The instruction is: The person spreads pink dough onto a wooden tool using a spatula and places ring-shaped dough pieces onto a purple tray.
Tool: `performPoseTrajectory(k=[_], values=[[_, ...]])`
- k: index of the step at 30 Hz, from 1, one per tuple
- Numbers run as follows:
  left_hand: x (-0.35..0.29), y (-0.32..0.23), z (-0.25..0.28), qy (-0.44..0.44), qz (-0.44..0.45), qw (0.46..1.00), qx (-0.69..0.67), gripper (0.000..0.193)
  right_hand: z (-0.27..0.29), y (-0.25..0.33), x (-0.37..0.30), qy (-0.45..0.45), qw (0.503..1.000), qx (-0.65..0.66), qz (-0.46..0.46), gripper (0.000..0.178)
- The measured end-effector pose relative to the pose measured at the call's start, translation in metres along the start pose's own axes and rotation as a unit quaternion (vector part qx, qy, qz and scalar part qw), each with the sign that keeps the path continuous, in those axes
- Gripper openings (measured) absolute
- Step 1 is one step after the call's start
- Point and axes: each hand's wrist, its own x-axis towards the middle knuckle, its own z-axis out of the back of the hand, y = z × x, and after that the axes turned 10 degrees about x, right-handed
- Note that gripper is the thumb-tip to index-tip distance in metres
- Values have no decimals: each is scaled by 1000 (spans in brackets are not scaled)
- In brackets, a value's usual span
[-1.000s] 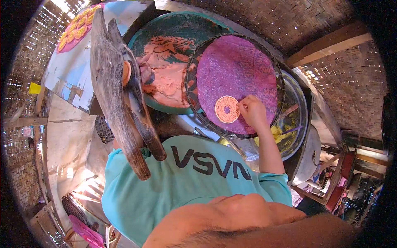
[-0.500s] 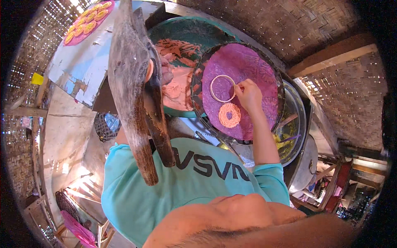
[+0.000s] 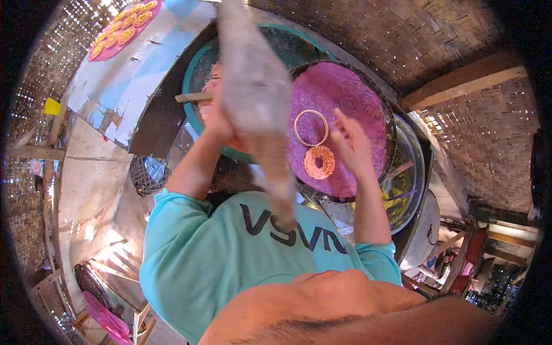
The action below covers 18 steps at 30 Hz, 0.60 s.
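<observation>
My left hand (image 3: 216, 121) is over the green tub, partly hidden behind a blurred grey wooden implement (image 3: 253, 86). A pale flat wooden stick (image 3: 192, 98) pokes out leftward from the closed hand; its fingers are mostly hidden. Orange dough (image 3: 215, 73) shows in the tub beside it. Above the round purple sheet (image 3: 322, 80), my right hand (image 3: 353, 141) is open, a little blurred, holding nothing. On that sheet a thin pale ring (image 3: 296, 129) lies just beyond an orange ring-shaped piece of fine strands (image 3: 311, 165), close to my right fingers.
The green tub (image 3: 190, 86) stands behind the sheet. A pink sheet of yellow rounds (image 3: 118, 43) lies on the blue-white table (image 3: 152, 63) at far left. A basin with yellow residue (image 3: 417, 201) and a metal pot (image 3: 428, 230) sit at right. Woven walls surround the place.
My right hand has let go of the pale ring and opened, drawing slightly back. The wooden implement has swung to the right. My left forearm and the stick have come into view.
</observation>
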Motion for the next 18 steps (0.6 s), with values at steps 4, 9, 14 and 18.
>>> performPoseTrajectory(k=[4, 9, 14, 18], values=[[14, -5, -46, 9, -209, 939, 272, 57, -6, 39, -31, 177, 797, 507, -276, 70], [38, -5, -67, 263, -140, 953, 49, 53, 22, 20, -35, 148, 843, 428, -290, 76], [113, -9, -73, 285, 161, 641, -695, 76, 46, 13, -40, 149, 791, 476, -354, 74], [126, 1, -101, 350, 66, 482, -800, 84, 61, 8, -43, 201, 781, 447, -388, 75]])
